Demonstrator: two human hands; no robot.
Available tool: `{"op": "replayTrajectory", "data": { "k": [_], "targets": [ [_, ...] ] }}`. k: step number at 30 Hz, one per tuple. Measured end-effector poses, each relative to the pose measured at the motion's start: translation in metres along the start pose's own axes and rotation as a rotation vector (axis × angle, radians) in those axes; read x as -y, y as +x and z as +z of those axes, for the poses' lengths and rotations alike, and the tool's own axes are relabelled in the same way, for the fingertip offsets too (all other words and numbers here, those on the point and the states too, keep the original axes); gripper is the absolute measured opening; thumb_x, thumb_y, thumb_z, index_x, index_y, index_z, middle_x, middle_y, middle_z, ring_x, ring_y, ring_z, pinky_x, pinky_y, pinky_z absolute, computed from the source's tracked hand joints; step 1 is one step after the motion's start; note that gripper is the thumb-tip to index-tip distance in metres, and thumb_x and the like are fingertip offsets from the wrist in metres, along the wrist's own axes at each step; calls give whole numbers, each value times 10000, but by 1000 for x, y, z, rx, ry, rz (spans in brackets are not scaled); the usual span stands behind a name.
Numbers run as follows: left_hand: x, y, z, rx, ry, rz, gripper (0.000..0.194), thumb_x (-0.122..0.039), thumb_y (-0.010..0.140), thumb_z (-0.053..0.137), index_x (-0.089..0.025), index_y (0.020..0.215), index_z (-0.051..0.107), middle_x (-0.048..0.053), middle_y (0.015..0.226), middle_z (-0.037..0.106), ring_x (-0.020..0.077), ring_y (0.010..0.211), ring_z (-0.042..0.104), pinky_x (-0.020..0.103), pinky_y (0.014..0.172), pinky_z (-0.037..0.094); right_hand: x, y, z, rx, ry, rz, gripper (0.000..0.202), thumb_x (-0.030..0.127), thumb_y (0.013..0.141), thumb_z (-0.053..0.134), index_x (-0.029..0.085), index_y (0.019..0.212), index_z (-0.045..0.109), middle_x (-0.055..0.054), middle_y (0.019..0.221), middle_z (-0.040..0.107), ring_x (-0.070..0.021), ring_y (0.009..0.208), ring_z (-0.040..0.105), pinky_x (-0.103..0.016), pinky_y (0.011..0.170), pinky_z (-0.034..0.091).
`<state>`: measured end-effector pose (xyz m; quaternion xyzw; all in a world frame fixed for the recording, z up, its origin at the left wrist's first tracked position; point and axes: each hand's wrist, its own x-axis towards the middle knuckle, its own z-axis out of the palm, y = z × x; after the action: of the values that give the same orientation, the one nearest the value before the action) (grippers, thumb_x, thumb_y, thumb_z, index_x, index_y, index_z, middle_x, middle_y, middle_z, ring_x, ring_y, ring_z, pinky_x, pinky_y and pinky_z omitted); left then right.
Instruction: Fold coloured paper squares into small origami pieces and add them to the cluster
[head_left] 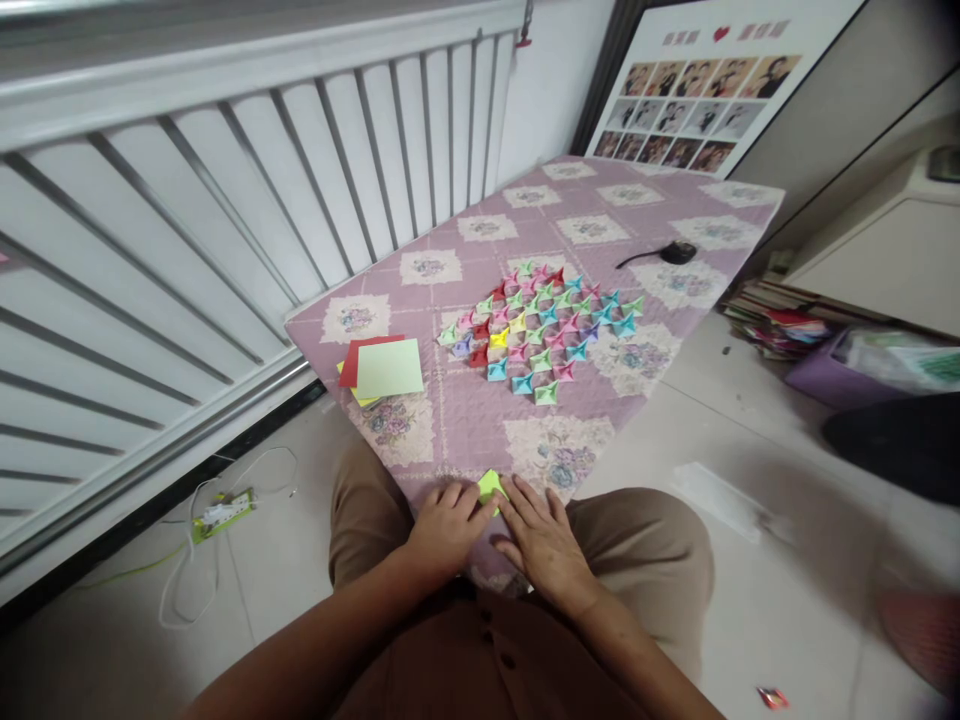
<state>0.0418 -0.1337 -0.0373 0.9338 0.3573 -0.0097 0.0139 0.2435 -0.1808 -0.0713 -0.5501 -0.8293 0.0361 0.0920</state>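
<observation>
A small folded piece of yellow-green paper (490, 484) lies on the near corner of the cloth-covered table. My left hand (448, 525) is at its left side, with the fingers curled and the thumb and index finger on the paper's edge. From the right, my right hand (541, 538) presses its fingertips on the same paper, holding it against the table. Farther out stand rows of small folded paper pieces (535, 334) in green, pink, blue, red, yellow and purple. To the left lies a stack of flat paper sheets (390, 368), pale green on top, with red and yellow under it.
The purple floral tablecloth (480, 425) covers the table. A black object with a thin tail (678, 253) lies toward its right edge. White railing (247, 190) runs along the left side. A power strip (223, 512) with cables is on the floor. A photo board (686, 85) leans behind.
</observation>
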Motion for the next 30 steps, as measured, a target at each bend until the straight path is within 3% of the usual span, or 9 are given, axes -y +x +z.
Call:
{"op": "replayTrajectory", "data": {
  "k": [3,5,8,10,13,17,23,30],
  "targets": [
    [-6,-3,1,11,8,-28,412,-364,960,379,-308,1366,415,76,1364,477,270,1151,451,420,858,409,-7,-5,1,-34,42,-40,514,342,915,490,244,1409,387,-83,1463,409,-262,1374,295,-539,1072,228],
    [-9,-4,1,22,12,-48,404,-358,960,374,-309,1358,424,73,1375,468,277,1165,444,431,864,415,-12,-3,-1,-63,87,-45,445,331,919,487,252,1356,463,-76,1411,479,-256,1345,345,-512,1058,264],
    [-12,-3,-1,39,14,-65,402,-336,959,375,-296,1355,429,81,1382,460,285,1167,445,437,861,428,-15,12,-9,-118,188,35,320,329,934,463,244,1217,586,-74,1261,603,-232,1227,475,-439,1008,343],
    [-13,-3,-2,48,12,-71,400,-323,958,374,-284,1351,435,86,1381,460,291,1162,448,446,861,435,-13,31,-13,-156,232,125,349,330,942,435,197,1235,571,-100,1175,636,-225,1129,533,-400,958,392],
    [-13,-1,-2,52,6,-74,392,-309,956,380,-276,1340,448,90,1366,472,298,1166,446,464,868,440,-4,65,-14,-168,185,205,458,347,919,468,156,1336,482,-137,1287,556,-270,1222,442,-423,988,363],
    [-13,-2,1,53,-19,-75,365,-316,948,401,-272,1297,497,99,1336,493,315,1172,441,489,882,433,6,97,-7,-81,101,174,524,382,917,455,215,1410,396,-110,1453,406,-296,1341,292,-481,1029,294],
    [-12,-9,2,49,-96,-78,446,-309,914,476,-313,1359,440,112,1417,412,319,1249,372,516,969,364,-1,105,3,-10,23,176,577,507,904,431,227,1409,400,-114,1508,320,-311,1359,257,-504,1023,273],
    [-10,-12,8,38,-157,-81,462,-343,915,470,-334,1374,417,107,1452,367,320,1293,329,520,1012,309,0,108,1,-3,-9,222,549,512,922,383,251,1404,401,-90,1515,312,-307,1374,225,-542,1038,232]
  ]
}}
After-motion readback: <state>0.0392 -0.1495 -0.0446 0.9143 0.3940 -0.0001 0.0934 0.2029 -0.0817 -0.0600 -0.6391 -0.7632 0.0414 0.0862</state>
